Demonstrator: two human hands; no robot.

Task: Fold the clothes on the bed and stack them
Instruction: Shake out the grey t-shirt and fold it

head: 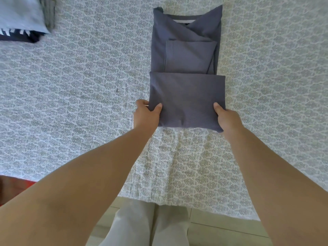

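Head view: patterned bed cover (79,86) fills most of the frame, its near edge running just above the tiled floor (221,228) at the bottom. Wide bare stretches of cover lie left and right of the grey-blue shirt (186,55), which sits centre-right, sleeves folded in, long axis running away from the person. Bottom section of the shirt is doubled up over the body, fold edge nearest the person. Left hand (146,115) pinches the near-left corner of that folded section, thumb on top, fingers under. Right hand (224,118) grips the near-right corner the same way. Stack of folded clothes (23,18) sits at far left, well apart from the shirt.
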